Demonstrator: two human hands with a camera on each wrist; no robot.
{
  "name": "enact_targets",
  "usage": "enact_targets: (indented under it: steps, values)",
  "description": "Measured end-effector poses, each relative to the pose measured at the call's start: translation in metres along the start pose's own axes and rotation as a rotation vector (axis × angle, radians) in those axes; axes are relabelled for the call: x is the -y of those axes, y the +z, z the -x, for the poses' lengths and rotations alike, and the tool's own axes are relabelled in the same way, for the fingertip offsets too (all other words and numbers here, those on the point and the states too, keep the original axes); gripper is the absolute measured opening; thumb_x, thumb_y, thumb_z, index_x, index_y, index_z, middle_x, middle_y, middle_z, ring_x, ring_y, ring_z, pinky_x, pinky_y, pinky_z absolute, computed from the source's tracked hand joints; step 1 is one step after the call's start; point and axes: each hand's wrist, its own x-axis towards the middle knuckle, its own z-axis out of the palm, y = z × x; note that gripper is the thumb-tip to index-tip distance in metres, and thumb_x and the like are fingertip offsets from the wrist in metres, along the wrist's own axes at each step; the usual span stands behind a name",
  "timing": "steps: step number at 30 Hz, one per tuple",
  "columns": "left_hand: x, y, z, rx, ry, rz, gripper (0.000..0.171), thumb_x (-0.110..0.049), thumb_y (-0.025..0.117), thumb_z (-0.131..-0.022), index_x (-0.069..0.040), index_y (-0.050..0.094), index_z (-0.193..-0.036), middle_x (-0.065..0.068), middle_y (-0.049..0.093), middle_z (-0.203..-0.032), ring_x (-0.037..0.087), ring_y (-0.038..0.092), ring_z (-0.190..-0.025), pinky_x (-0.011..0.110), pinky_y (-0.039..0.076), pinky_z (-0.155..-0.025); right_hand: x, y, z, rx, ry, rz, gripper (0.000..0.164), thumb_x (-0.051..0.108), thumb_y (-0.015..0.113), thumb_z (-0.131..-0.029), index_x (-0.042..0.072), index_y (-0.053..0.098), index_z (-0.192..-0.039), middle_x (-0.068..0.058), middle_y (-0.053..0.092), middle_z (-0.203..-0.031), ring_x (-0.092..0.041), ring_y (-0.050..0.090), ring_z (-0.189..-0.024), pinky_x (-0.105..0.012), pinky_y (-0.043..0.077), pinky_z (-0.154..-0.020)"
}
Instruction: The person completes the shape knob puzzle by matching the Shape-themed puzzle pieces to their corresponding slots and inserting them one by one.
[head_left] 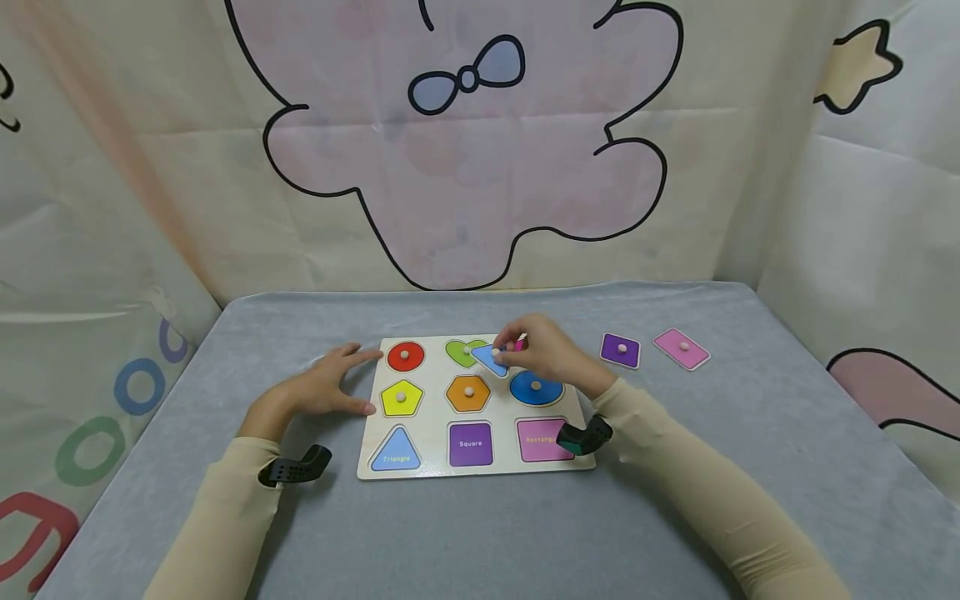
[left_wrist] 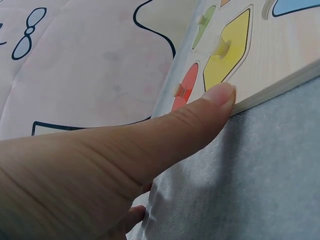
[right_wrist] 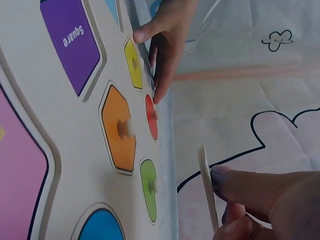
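My right hand (head_left: pixel 543 346) pinches a blue triangle puzzle piece (head_left: pixel 486 358) by its small knob, above the top row of a wooden shape puzzle board (head_left: pixel 435 454). In the right wrist view the triangle piece (right_wrist: pixel 206 182) appears edge-on, held off the board by fingers and thumb. My left hand (head_left: pixel 318 390) rests at the board's left edge with fingers spread; its thumb (left_wrist: pixel 200 112) touches the edge beside the yellow pentagon (left_wrist: pixel 232 47). Red circle (head_left: pixel 406 357), green heart (head_left: pixel 459 350), orange hexagon (head_left: pixel 467 394) and blue oval (head_left: pixel 536 389) pieces sit in their slots.
Triangle (head_left: pixel 396 451), square (head_left: pixel 471 454) and rectangle (head_left: pixel 538 450) recesses along the board's near row show printed bases without knobs. A purple square piece (head_left: pixel 620 350) and a pink rectangle piece (head_left: pixel 681 348) lie right of the board on the grey cloth (head_left: pixel 480 542).
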Motion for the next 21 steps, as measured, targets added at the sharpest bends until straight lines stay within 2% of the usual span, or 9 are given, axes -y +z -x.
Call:
enact_targets:
  steps: [10, 17, 21]
  values:
    - [-0.002, -0.002, 0.000, -0.001, -0.005, -0.013, 0.096, -0.044, 0.084, -0.079, -0.020, 0.036, -0.157, 0.028, 0.014, -0.166, 0.054, 0.016, -0.150, 0.078, 0.026, -0.112, 0.017, 0.007, -0.001, 0.041, -0.024, -0.038, 0.010, 0.013, 0.076, -0.091, 0.005, 0.075, -0.096, 0.000, 0.055, -0.078, -0.017, 0.049, -0.067, -0.022, 0.041, -0.059]
    - [0.000, -0.003, 0.000, -0.002, -0.002, -0.009, 0.096, -0.045, 0.084, -0.079, -0.021, 0.035, -0.158, 0.028, 0.014, -0.166, 0.054, 0.016, -0.149, 0.077, 0.027, -0.112, 0.027, 0.015, -0.002, 0.062, -0.089, -0.046, 0.009, 0.013, 0.075, -0.091, 0.004, 0.075, -0.093, 0.000, 0.057, -0.077, -0.013, 0.047, -0.061, -0.021, 0.038, -0.056]
    - [0.000, -0.002, -0.001, 0.005, 0.007, -0.010, 0.096, -0.046, 0.084, -0.079, -0.022, 0.035, -0.158, 0.028, 0.014, -0.166, 0.054, 0.016, -0.150, 0.077, 0.026, -0.113, 0.031, 0.021, -0.002, 0.078, -0.095, -0.055, 0.010, 0.013, 0.076, -0.091, 0.004, 0.075, -0.095, -0.001, 0.058, -0.078, -0.014, 0.047, -0.063, -0.020, 0.040, -0.056]
